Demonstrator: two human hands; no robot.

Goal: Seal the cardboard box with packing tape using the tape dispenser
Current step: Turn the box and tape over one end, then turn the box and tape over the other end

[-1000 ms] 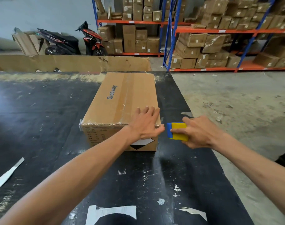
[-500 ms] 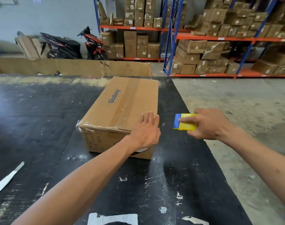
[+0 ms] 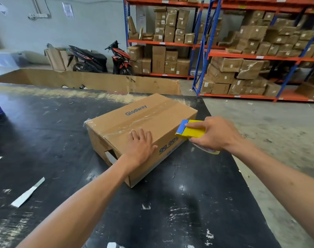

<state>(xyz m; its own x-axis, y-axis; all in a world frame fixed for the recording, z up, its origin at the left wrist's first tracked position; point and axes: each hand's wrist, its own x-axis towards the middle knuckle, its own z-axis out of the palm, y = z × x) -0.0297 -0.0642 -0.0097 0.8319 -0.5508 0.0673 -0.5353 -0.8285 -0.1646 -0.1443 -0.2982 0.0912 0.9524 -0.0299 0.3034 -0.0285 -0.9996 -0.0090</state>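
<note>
Rotating since prev frames, cardboard box (image 3: pixel 149 122) now sits angled on desk (image 3: pixel 45 140), L hand (image 3: pixel 140 147) flat/spread on top, R hand (image 3: pixel 213 133) grip clamped round tape dispenser (image 3: pixel 192 130) at side edge, prob starting cross strip

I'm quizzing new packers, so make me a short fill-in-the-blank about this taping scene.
1. The left hand lies flat on the brown ____ box.
2. The right hand grips a yellow and ____ tape dispenser.
3. The blue word printed on the box top is ____.

Missing words: cardboard; blue; Glodway
</note>
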